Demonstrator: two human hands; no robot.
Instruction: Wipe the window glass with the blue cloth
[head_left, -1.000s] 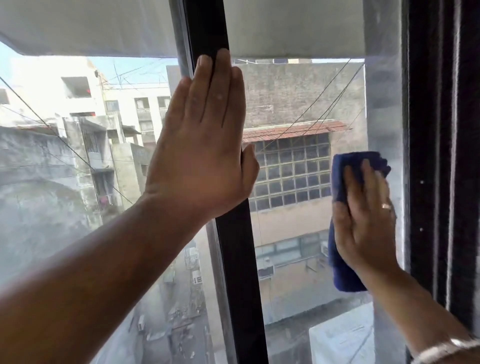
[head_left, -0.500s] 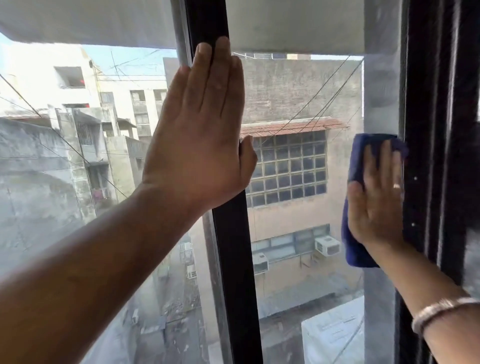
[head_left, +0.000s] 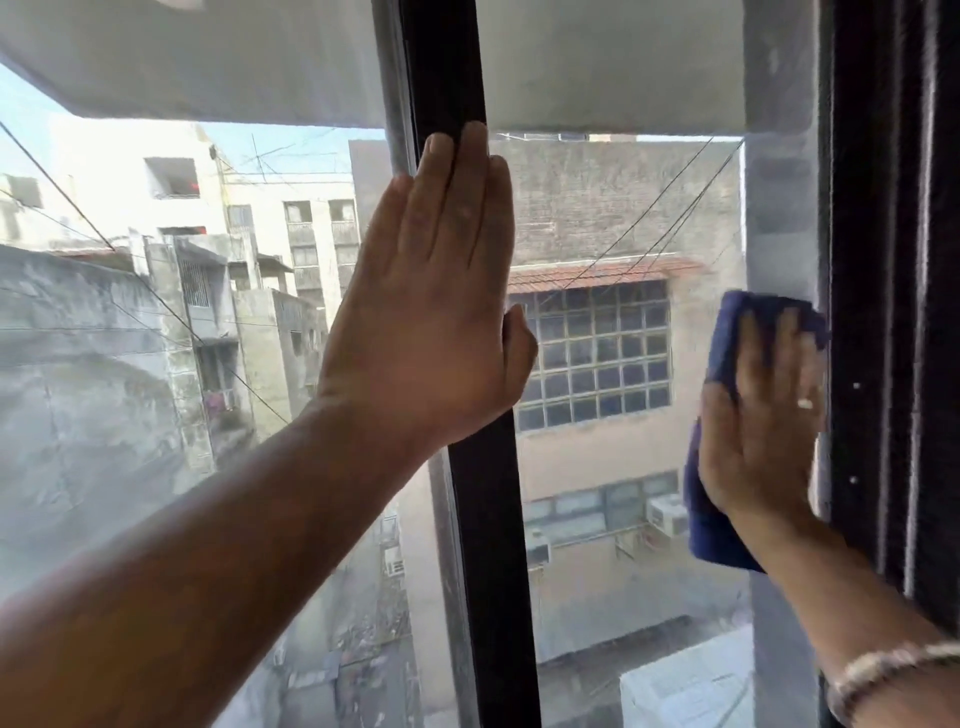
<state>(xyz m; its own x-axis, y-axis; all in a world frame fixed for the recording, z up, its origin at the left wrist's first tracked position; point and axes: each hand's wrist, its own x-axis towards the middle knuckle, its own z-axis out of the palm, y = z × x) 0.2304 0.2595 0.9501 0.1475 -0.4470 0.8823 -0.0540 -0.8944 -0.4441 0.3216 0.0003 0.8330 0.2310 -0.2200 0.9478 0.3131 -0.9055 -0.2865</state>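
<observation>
The window glass (head_left: 613, 467) fills the view, split by a black vertical frame bar (head_left: 493, 571). My left hand (head_left: 431, 312) lies flat, fingers together and pointing up, pressed on that bar and the pane beside it. My right hand (head_left: 758, 415) presses the folded blue cloth (head_left: 711, 530) flat against the right pane, close to the dark right-hand frame (head_left: 883, 312). The cloth shows above my fingertips and below my palm; its middle is hidden under the hand. A ring and a bracelet are on that hand and wrist.
The left pane (head_left: 130, 389) looks hazy and dusty. Buildings, wires and a street lie outside below. A pale concrete overhang (head_left: 208, 62) runs across the top.
My right hand and the cloth slid right to the frame edge, then shifted slightly down. My left hand has stayed flat on the centre bar.
</observation>
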